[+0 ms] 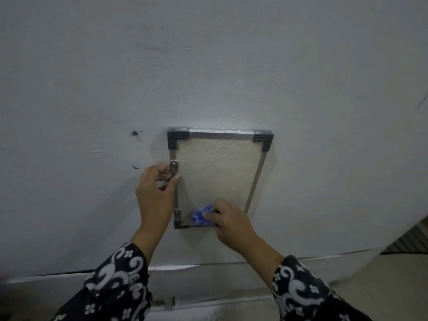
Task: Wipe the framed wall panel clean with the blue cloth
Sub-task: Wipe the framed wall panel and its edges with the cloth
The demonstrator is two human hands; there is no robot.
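A framed wall panel [220, 172] hangs on a grey wall, with a metal frame, black corner caps at the top and a pale textured centre. My right hand [228, 222] grips a crumpled blue cloth [200, 216] and presses it against the panel's lower left part, just above the bottom rail. My left hand [155, 193] holds the frame's left edge, thumb on the panel side and fingers curled behind it, just below a small metal latch [173, 166]. A second metal bracket [177, 216] sits at the lower left corner.
The grey wall [208, 66] has a small dark hole [134, 133] left of the panel. A white ledge [208, 267] runs along the wall's base below my arms. Pale floor [398, 286] and a dark grille [407, 242] show at the lower right.
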